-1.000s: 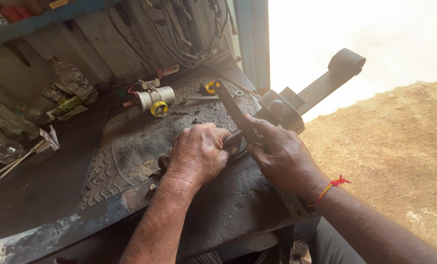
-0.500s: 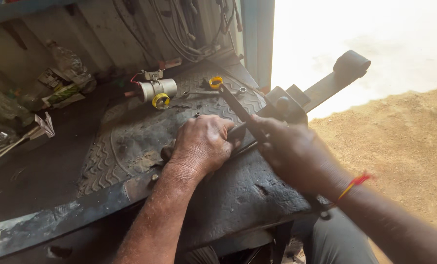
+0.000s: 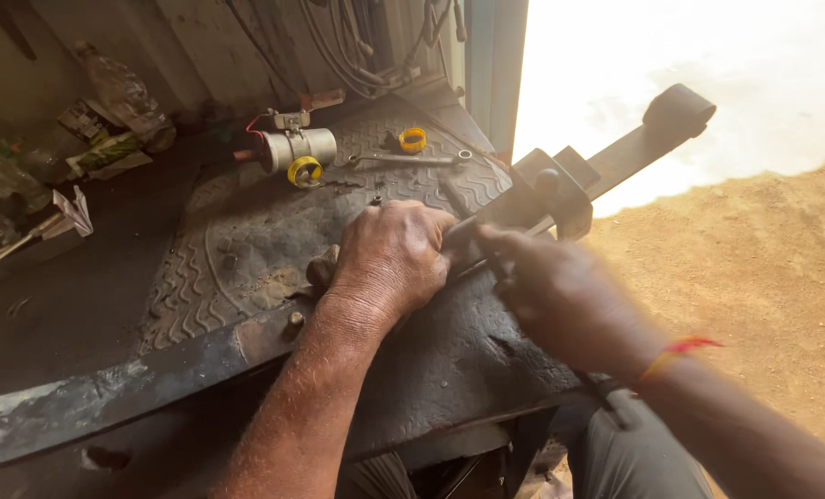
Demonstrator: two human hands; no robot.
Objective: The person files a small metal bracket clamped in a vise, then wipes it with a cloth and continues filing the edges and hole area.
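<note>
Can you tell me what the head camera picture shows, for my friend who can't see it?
Two hands work on a dirty workbench: the left hand presses down on a long metal bar, and the blurred right hand grips a tool I cannot make out. Behind lie a wrench and a small silver cylinder.

My single head camera looks steeply down, close over my workbench [image 3: 108,314], facing the sunlit doorway at right.

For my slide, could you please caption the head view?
Left hand presses a long metal bar on the workbench; blurred right hand alongside.
</note>
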